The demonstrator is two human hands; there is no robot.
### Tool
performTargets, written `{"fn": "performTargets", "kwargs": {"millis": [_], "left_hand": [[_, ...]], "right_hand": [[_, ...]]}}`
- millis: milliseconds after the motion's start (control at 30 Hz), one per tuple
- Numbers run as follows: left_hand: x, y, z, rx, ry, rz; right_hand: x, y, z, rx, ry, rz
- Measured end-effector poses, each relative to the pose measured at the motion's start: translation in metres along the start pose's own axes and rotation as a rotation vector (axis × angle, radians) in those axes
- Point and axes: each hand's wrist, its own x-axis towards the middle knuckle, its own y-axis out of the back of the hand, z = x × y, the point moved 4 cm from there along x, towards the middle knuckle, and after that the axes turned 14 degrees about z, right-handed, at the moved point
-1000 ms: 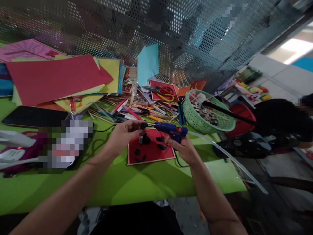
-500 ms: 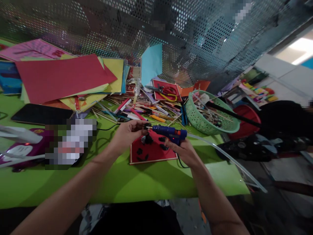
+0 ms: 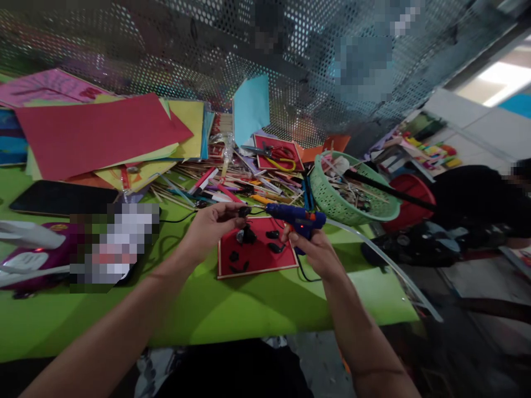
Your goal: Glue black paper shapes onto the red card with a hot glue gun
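My right hand is wrapped round the grip of a blue glue gun, whose nozzle points left. A long clear glue stick trails out of its back. Between the fingertips of my left hand is a small black piece, just left of the nozzle with a narrow gap between them. Under both hands lies a red card with a pale stick border. Several black shapes rest on the card, some like petals or leaves.
Behind the card spread loose sticks and pens. Scissors lie on another framed red card. A green basket stands right, before a red bucket. At left are stacked coloured papers, a phone and a purple device.
The glue gun has drawn back to the right, away from the black piece in my left hand. My left hand keeps its pinch. The whole view has shifted slightly.
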Motion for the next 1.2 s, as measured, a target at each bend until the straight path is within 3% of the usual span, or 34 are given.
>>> {"fn": "performTargets", "kwargs": {"millis": [133,333,500,667,833,867,933,1033,1200], "left_hand": [[-0.001,0.001,0.002,-0.005,0.011,0.032],[-0.001,-0.001,0.002,0.004,-0.021,0.014],[-0.001,-0.004,-0.002,0.005,-0.007,-0.005],[-0.007,-0.01,-0.004,0.008,0.021,-0.032],[-0.014,-0.014,-0.002,-0.004,0.041,-0.108],[-0.015,-0.015,-0.002,-0.015,0.053,-0.113],[-0.018,-0.017,-0.004,-0.055,0.1,-0.119],[-0.023,-0.021,-0.007,-0.148,0.187,-0.132],[-0.031,-0.027,-0.01,-0.213,0.29,-0.14]], "right_hand": [[0.001,0.025,-0.003,0.056,0.036,0.14],[-0.006,0.092,0.018,0.12,-0.083,0.442],[-0.008,0.122,0.049,0.072,-0.216,0.497],[-0.001,0.137,0.062,-0.307,-0.214,0.545],[-0.014,0.151,0.037,-0.933,-0.165,0.608],[-0.019,0.148,0.028,-0.981,-0.106,0.627],[-0.03,0.129,0.006,-0.923,0.146,0.641],[-0.044,0.079,-0.015,-0.553,0.405,0.524],[-0.042,-0.014,-0.004,-0.024,0.249,0.301]]}}
